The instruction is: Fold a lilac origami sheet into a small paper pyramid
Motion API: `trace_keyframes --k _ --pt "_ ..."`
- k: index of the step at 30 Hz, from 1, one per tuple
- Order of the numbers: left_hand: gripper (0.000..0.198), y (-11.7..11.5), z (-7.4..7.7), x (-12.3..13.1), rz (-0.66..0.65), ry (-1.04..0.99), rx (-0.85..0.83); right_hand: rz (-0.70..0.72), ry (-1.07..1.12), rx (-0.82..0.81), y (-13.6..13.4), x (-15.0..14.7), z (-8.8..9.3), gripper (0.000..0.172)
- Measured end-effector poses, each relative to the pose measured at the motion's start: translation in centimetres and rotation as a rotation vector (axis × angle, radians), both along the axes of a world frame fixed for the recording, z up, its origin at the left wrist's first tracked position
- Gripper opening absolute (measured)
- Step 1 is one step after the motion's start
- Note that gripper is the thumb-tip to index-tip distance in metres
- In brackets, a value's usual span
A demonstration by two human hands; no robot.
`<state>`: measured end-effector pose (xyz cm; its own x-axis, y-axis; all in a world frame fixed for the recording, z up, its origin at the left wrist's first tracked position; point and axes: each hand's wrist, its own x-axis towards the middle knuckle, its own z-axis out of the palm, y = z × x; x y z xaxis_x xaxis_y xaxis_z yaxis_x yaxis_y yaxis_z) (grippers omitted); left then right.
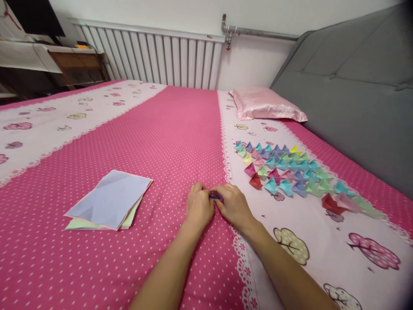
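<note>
Over the pink dotted part of the bed, my left hand [199,201] and my right hand [232,204] meet, fingers closed on a small piece of folded purple paper [217,196]. Most of that paper is hidden behind my fingers, so its full shape does not show. To the right of my hands stand rows of small folded paper boats [271,185] in red, blue, green, purple, pink and yellow. At the left lies a stack of paper sheets [111,199], pale lavender on top with green ones showing beneath.
The bedspread [180,129] has pink dotted and white printed bands. A pink satin pillow [266,104] lies at the back right, against the grey headboard [351,73]. Along the wall runs a white radiator [161,54]. A desk [75,60] with a dark monitor [35,17] stands back left.
</note>
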<state>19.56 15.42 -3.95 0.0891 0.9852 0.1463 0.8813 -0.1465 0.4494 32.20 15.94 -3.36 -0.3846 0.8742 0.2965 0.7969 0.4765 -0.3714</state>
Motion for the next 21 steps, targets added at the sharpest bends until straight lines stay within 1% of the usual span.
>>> trace_keyframes --k 4,7,10,14,17,21 --pt "0.027 0.1 -0.1 0.0 0.034 -0.040 -0.011 -0.066 -0.052 -0.022 0.0 -0.1 -0.3 0.016" --pt "0.025 0.2 -0.1 0.0 0.053 -0.037 -0.013 -0.076 -0.070 0.001 0.1 -0.2 -0.5 0.013" --pt "0.023 0.0 0.3 0.0 0.066 -0.024 -0.011 -0.078 -0.085 0.033 0.2 -0.3 -0.4 0.011" --pt "0.023 -0.5 1.2 -0.1 0.153 0.042 -0.030 -0.079 -0.054 0.041 0.2 -0.2 -0.4 0.011" --pt "0.023 -0.6 1.7 -0.2 0.172 0.084 -0.076 -0.123 -0.034 0.007 0.1 -0.1 -0.2 0.011" --pt "0.023 -0.5 1.8 -0.2 0.151 0.083 -0.081 -0.160 -0.007 -0.089 -0.2 -0.1 0.2 0.016"
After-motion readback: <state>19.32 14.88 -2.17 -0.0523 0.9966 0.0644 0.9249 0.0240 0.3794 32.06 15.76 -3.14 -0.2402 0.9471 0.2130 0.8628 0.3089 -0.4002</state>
